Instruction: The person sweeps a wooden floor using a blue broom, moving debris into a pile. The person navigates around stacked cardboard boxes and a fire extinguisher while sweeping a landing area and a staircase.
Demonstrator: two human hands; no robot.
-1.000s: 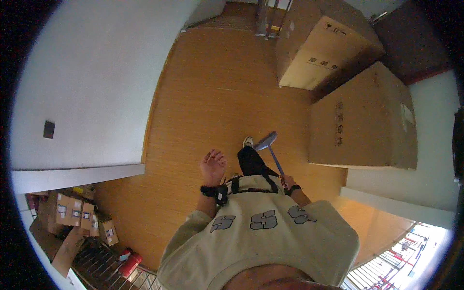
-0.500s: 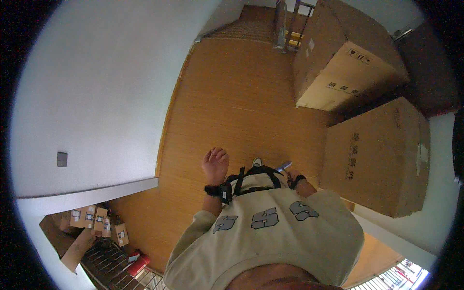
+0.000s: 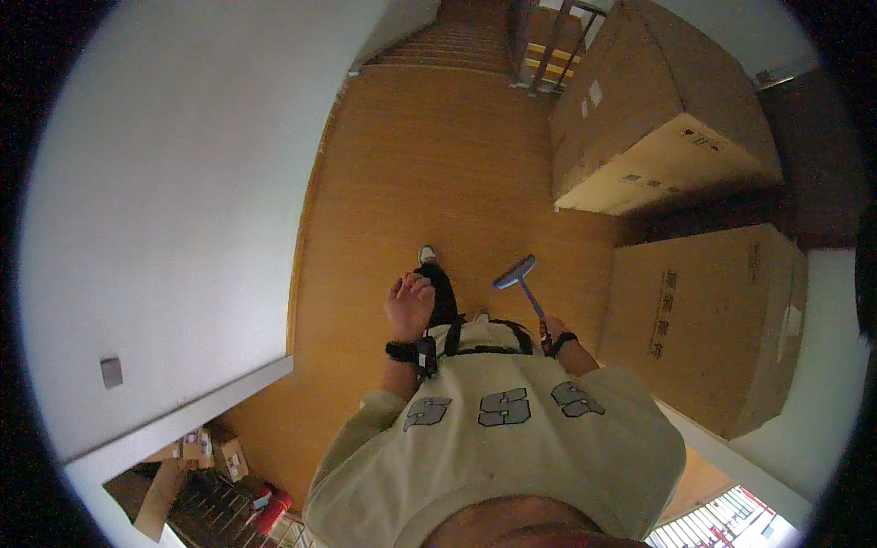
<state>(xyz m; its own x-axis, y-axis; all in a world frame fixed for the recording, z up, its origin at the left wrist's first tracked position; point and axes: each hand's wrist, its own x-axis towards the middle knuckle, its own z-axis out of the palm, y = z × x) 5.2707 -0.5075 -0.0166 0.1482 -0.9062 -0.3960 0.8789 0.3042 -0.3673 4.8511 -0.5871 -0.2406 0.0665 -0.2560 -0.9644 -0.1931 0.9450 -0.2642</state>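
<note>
A blue squeegee with a T-shaped head is in my right hand, which is closed round the lower end of its handle. Its wide head points forward, over the wooden floor. My left hand is raised in front of my waist, with nothing visible in it. Its fingers bend loosely and the thumb stands apart from them. Both wrists wear dark bands. Ahead, beyond the left hand, one of my shoes shows on the floor.
Two large cardboard boxes, a far one and a nearer one, stand along the right. A white wall runs on the left. Stairs and a railing lie ahead. Small cartons sit at lower left.
The squeegee has swung forward, so its head now shows further from my body. One foot has stepped forward on the left. The boxes on the right have shifted slightly in view.
</note>
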